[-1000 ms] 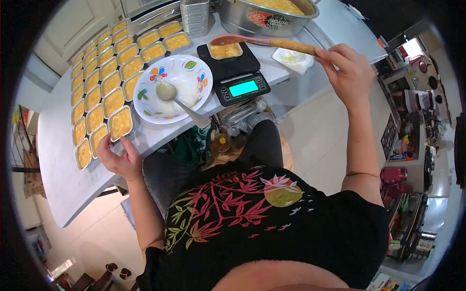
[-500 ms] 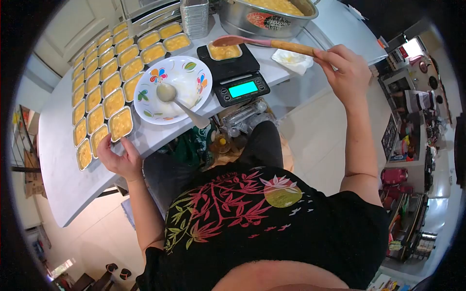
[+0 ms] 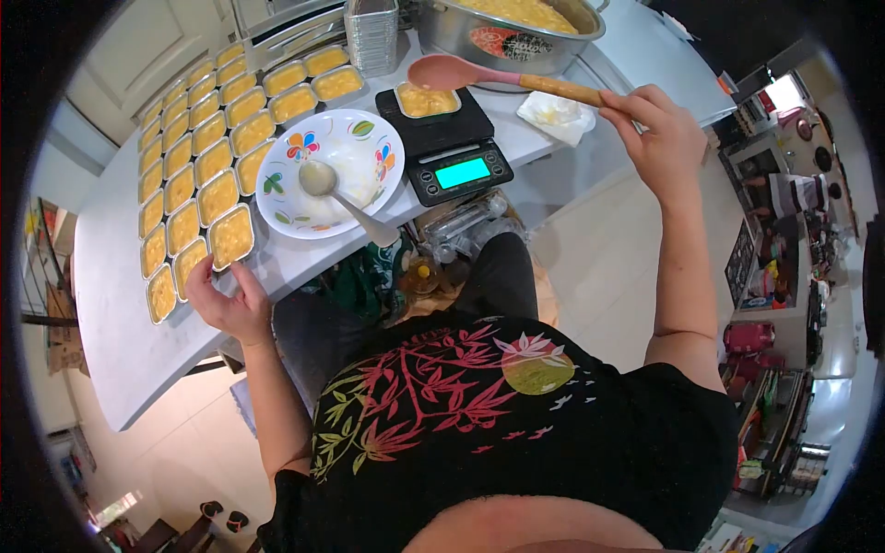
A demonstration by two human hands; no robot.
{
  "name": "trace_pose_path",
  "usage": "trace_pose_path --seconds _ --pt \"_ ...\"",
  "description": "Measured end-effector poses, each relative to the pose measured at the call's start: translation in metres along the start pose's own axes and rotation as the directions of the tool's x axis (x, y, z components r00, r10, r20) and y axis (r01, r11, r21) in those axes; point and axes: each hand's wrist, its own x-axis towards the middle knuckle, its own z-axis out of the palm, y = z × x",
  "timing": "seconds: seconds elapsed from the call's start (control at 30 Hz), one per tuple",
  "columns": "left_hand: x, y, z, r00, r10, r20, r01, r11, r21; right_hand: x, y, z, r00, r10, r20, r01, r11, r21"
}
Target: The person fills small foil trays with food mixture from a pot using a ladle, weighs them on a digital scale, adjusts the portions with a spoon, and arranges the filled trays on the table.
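With our right hand (image 3: 666, 134) we grip the wooden handle of the spoon (image 3: 539, 85), its pink head at the back edge of the tin (image 3: 428, 103); we cannot tell if they touch. This tin, with yellow filling, sits on the scale (image 3: 444, 138). Our left hand (image 3: 235, 309) is at the edge of the bench (image 3: 111, 304), its fingers spread and bent, near the closest tin (image 3: 230, 237) of the filled rows. Between them stands the bowl (image 3: 341, 138) with a ladle (image 3: 318, 178) inside. Behind the scale we see the pot (image 3: 553, 57).
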Motion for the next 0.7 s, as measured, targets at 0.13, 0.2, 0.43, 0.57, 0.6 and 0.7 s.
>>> trace_pose_path --seconds 0.13,0.2,0.43,0.57,0.6,0.7 --pt "0.001 0.002 0.0 1.0 0.002 -0.002 -0.002 1.0 -0.026 0.002 0.003 0.002 0.994 0.086 0.071 -0.089 0.995 0.037" --pt "0.0 0.002 -0.001 1.0 -0.024 0.008 0.024 0.999 -0.026 0.003 0.004 0.005 0.992 0.098 0.085 -0.1 0.995 0.019" --pt "-0.001 0.0 -0.001 0.999 -0.031 0.006 0.031 0.999 -0.038 0.004 0.015 0.013 0.962 0.248 0.113 -0.271 0.918 0.289" --pt "0.0 0.001 0.0 1.0 -0.03 0.002 0.03 0.998 -0.052 0.023 0.047 0.01 0.874 0.345 0.343 -0.467 0.79 0.396" --pt "0.001 0.002 0.0 0.999 -0.033 0.001 0.033 0.998 -0.057 0.031 0.056 0.007 0.831 0.372 0.413 -0.537 0.727 0.427" --pt "0.001 0.003 -0.001 1.0 -0.028 -0.002 0.028 0.999 -0.038 0.053 0.096 0.015 0.814 0.41 0.413 -0.564 0.73 0.387"
